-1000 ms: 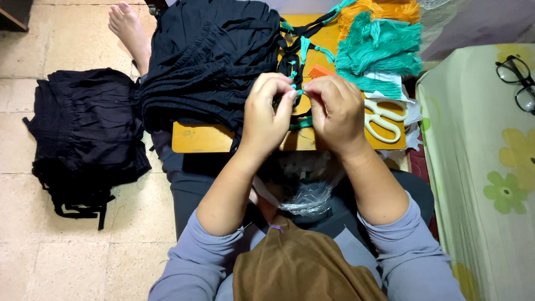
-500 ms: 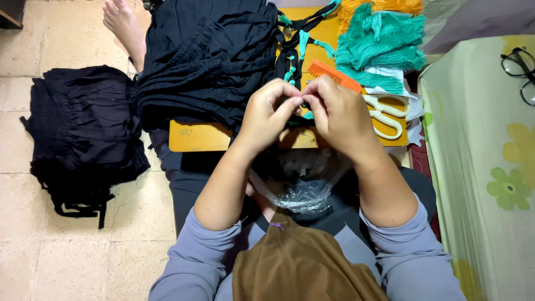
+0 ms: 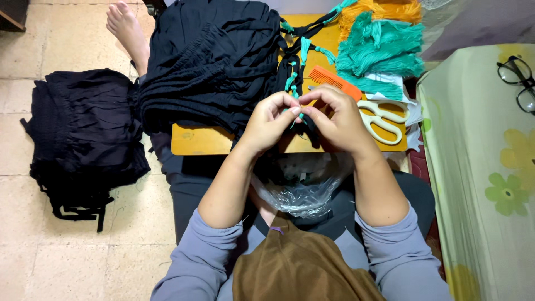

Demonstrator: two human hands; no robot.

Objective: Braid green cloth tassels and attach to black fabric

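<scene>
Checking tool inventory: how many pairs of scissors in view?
1. The white-handled scissors lie on the wooden board, just right of the right hand, below the orange comb. More could be hidden under the black garments.

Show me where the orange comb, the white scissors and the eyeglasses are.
orange comb (image 3: 334, 82), head view, middle of its spine.
white scissors (image 3: 384, 120), head view, on the handle loops.
eyeglasses (image 3: 518, 75), head view, on the frame between the lenses.

A plastic bag in my lap

A clear, crumpled plastic bag (image 3: 301, 189) sat open on my lap, just below the near edge of the wooden board (image 3: 195, 142); no labels, signs or screens showed.
</scene>
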